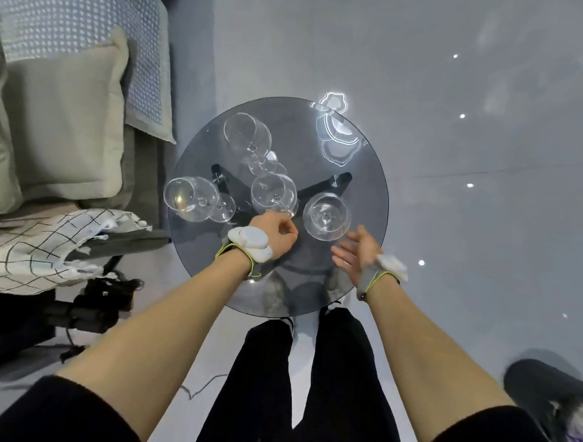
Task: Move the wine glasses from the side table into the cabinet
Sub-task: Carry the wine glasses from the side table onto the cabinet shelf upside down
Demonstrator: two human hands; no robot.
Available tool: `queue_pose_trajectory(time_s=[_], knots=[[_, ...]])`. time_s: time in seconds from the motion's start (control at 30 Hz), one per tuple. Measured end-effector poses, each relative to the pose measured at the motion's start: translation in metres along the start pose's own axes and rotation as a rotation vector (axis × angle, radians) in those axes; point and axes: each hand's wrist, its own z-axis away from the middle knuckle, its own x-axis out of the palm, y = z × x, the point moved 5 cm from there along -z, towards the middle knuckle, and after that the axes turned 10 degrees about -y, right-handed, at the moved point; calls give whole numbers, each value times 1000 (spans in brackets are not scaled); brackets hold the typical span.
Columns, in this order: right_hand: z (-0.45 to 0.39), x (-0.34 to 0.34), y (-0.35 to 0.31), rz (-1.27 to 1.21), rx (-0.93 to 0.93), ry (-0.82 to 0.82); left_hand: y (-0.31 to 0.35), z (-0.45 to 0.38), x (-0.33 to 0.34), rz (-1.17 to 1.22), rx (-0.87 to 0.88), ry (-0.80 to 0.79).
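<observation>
Several clear wine glasses stand on a round smoked-glass side table (361, 203). One glass (247, 135) is at the back, another (191, 198) at the left edge. My left hand (276, 232) has its fingers curled at the stem of the middle glass (273, 191), right under the bowl. My right hand (355, 253) hovers with spread, relaxed fingers just beside and below the right glass (327, 215), not touching it. The cabinet is not in view.
A sofa with a pale cushion (64, 124) and a checked blanket (38, 246) stands left of the table. Black gear (96, 306) lies on the floor below it. My legs (310, 382) are at the table's near edge. Glossy grey floor (469, 161) stretches to the right.
</observation>
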Motion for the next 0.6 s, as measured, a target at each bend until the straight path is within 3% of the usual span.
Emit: queue_pose_trajectory(time_s=[0.27, 0.6], knots=[[-28, 26, 7, -373, 80, -267, -19, -14, 16, 67, -72, 41], [-37, 47, -1, -438, 4, -380, -45, -24, 17, 189, -114, 42]])
